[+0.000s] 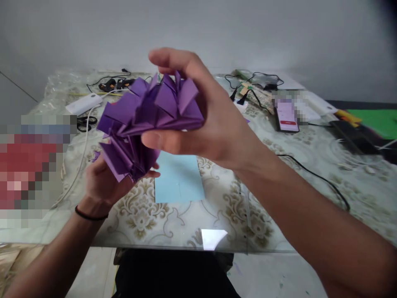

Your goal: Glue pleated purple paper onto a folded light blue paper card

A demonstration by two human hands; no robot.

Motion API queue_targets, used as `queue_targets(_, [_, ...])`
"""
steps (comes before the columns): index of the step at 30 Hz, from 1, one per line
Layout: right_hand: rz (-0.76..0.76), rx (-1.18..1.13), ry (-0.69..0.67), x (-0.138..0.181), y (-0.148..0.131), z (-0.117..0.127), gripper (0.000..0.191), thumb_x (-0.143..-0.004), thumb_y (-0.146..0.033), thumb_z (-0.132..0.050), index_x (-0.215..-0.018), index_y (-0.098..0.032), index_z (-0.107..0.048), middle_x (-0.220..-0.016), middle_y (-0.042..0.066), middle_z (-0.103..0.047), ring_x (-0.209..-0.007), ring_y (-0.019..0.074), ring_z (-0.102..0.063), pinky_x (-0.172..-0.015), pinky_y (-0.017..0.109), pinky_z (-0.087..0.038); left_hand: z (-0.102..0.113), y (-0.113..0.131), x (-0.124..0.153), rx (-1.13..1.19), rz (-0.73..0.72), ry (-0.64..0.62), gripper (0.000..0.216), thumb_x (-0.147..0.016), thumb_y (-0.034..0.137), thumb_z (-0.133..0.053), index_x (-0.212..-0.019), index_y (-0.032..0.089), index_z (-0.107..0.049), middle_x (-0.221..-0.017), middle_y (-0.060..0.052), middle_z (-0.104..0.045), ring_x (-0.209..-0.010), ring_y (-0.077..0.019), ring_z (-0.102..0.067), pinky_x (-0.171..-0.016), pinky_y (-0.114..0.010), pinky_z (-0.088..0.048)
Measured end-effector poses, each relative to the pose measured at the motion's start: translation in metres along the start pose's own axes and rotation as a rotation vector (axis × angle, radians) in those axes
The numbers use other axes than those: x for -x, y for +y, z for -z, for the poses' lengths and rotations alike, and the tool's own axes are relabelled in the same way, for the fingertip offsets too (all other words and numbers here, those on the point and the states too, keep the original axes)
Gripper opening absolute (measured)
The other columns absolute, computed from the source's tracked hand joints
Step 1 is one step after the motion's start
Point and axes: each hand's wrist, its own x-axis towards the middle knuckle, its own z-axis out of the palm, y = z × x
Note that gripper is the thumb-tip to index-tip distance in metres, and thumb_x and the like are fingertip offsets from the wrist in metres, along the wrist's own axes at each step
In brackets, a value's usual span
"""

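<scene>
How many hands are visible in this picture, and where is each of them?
2. The right hand holds the purple folded paper at its right end; the left hand is at its lower part, partly hidden. No other hand shows.

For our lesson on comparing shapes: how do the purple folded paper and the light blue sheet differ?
The purple folded paper bristles with pointed flaps; the light blue sheet is flat. The purple folded paper is raised in the right hand, with the left hand at its lower end; the light blue sheet lies on the table. Both look like paper.
</scene>
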Motion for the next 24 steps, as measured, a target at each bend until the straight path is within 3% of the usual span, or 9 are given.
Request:
queue_targets(3, [-0.103, -0.077, -0.071, 0.027, 0.009, 0.011, 0.081, -0.076, -0.033, -0.091, -0.147, -0.029, -0.052, -0.164, 0.003, -0.044, -0.142, 0.0283, -0.055, -0.122, 0.039, -0.048, 0.0, 0.006, -0.003, -0.076, -0.027, 0.08, 0.028, -0.086, 0.038, -0.079, -0.106, 0.018, -0.076, -0.094, -0.003, -0.081, -0.075, -0.0202, -0.075, -0.065, -0.03, -0.065])
queue_targets(6, [-0.304, -0.008, -0.17, 0.06, 0.018, 0.023, 0.086, -0.08, -0.03, -0.088, -0.154, -0.03, -0.044, -0.167, 0.008, -0.04, -0.149, 0.0308, -0.049, -0.116, 0.041, -0.053, -0.001, 0.008, -0.007, -0.137, 0.045, 0.062, 0.032, -0.087, 0.029, -0.084, -0.114, 0.018, -0.073, -0.092, 0.0, -0.081, -0.071, -0.0143, -0.074, -0.064, -0.021, -0.063])
queue_targets(9, [-0.364, 0.125, -0.204, 0.089, 0.028, 0.029, 0.089, -0.079, -0.032, -0.088, -0.156, -0.035, -0.043, -0.167, 0.006, -0.037, -0.154, 0.0322, -0.043, -0.119, 0.044, -0.05, -0.001, 0.002, -0.011, -0.183, 0.134, 0.037, 0.044, -0.082, 0.024, -0.089, -0.121, 0.021, -0.068, -0.092, 0.001, -0.08, -0.072, -0.013, -0.075, -0.066, -0.02, -0.064])
queue_targets(13, [-0.357, 0.341, -0.27, 0.113, 0.039, 0.03, 0.094, -0.078, -0.038, -0.087, -0.159, -0.037, -0.038, -0.164, 0.009, -0.04, -0.155, 0.0369, -0.041, -0.121, 0.053, -0.047, -0.001, -0.008, -0.009, -0.382, 0.198, 0.007, 0.06, -0.081, 0.028, -0.091, -0.133, 0.026, -0.061, -0.103, -0.003, -0.078, -0.075, -0.0182, -0.078, -0.06, -0.023, -0.064])
queue_targets(16, [-0.341, 0.441, -0.316, 0.128, 0.043, 0.029, 0.101, -0.078, -0.036, -0.083, -0.163, -0.037, -0.029, -0.163, 0.012, -0.039, -0.151, 0.0387, -0.046, -0.116, 0.056, -0.052, 0.0, -0.014, 0.002, -0.464, 0.267, -0.027, 0.062, -0.08, 0.031, -0.091, -0.134, 0.029, -0.06, -0.118, -0.006, -0.073, -0.081, -0.0217, -0.08, -0.062, -0.027, -0.066])
queue_targets(20, [-0.296, 0.53, -0.373, 0.15, 0.051, 0.024, 0.105, -0.071, -0.025, -0.077, -0.164, -0.036, -0.03, -0.156, 0.013, -0.047, -0.145, 0.0421, -0.051, -0.108, 0.061, -0.058, 0.003, -0.026, 0.022, -0.597, 0.345, -0.034, 0.055, -0.087, 0.038, -0.084, -0.136, 0.033, -0.058, -0.092, -0.002, -0.076, -0.085, -0.0261, -0.08, -0.067, -0.033, -0.068])
queue_targets(22, [-0.256, 0.564, -0.346, 0.162, 0.059, 0.022, 0.102, -0.072, -0.033, -0.081, -0.163, -0.038, -0.035, -0.153, 0.012, -0.052, -0.139, 0.0427, -0.056, -0.104, 0.059, -0.061, 0.005, -0.035, 0.03, -0.679, 0.318, -0.037, 0.053, -0.089, 0.039, -0.081, -0.137, 0.036, -0.059, -0.085, 0.0, -0.077, -0.08, -0.0237, -0.079, -0.072, -0.033, -0.068])
queue_targets(24, [-0.225, 0.578, -0.328, 0.172, 0.07, 0.021, 0.1, -0.076, -0.052, -0.084, -0.163, -0.041, -0.037, -0.156, 0.01, -0.053, -0.137, 0.0445, -0.058, -0.102, 0.058, -0.062, 0.008, -0.043, 0.035, -0.744, 0.322, -0.018, 0.053, -0.091, 0.039, -0.079, -0.14, 0.039, -0.059, -0.086, 0.001, -0.078, -0.079, -0.0213, -0.078, -0.077, -0.032, -0.068])
